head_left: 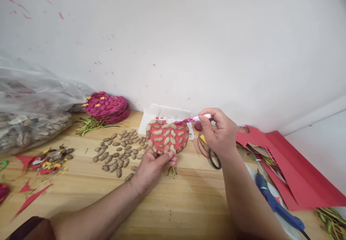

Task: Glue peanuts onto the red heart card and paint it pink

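My left hand (151, 168) pinches the peanut-covered red heart (167, 137) by its bottom edge, raised over the table (175, 204) | my right hand (220, 133) grips a pink marker (196, 118), tip at the heart's upper right | loose peanuts (119, 153) just left.

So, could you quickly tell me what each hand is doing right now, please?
Left hand: closed on the lower edge of the red peanut-covered heart.
Right hand: closed on a pink marker, tip at the heart.

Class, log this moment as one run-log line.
left hand: holds red peanut-covered heart | right hand: pink-tipped white marker touching heart | loose peanuts on wooden table
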`<state>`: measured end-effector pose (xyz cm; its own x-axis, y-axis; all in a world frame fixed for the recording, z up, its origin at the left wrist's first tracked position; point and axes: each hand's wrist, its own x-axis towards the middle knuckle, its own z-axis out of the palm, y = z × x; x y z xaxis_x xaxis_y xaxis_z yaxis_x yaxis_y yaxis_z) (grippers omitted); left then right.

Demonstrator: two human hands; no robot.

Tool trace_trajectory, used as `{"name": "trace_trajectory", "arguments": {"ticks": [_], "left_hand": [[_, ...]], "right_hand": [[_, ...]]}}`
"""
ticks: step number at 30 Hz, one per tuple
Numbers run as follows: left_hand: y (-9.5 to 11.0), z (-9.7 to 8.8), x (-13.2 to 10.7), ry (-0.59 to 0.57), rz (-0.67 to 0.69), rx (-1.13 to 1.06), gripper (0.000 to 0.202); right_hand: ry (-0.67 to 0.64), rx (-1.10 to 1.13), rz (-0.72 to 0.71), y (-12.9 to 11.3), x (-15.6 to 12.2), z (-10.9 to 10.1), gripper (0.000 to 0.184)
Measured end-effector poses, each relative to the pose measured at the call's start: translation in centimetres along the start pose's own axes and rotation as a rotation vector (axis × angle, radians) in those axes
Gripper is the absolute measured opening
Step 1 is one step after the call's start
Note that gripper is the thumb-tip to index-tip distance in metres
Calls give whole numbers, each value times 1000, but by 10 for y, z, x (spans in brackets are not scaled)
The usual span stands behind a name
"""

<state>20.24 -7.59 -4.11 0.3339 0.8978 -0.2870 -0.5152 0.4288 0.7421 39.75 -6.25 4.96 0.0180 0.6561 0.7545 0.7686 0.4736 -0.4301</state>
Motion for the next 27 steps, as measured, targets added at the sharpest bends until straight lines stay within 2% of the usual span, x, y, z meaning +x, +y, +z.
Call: {"name": "trace_trajectory", "arguments": {"ticks": [5, 12, 27], "left_hand": [[-4, -1, 2, 12, 77, 122, 41], [-1, 3, 1, 13, 140, 129, 40], [-2, 2, 3, 38, 217, 151, 41]], "right_hand": [[38, -30, -26, -5, 1, -4, 9], [13, 14, -34, -14, -1, 0, 6], [15, -11, -57, -14, 0, -1, 6]]}}
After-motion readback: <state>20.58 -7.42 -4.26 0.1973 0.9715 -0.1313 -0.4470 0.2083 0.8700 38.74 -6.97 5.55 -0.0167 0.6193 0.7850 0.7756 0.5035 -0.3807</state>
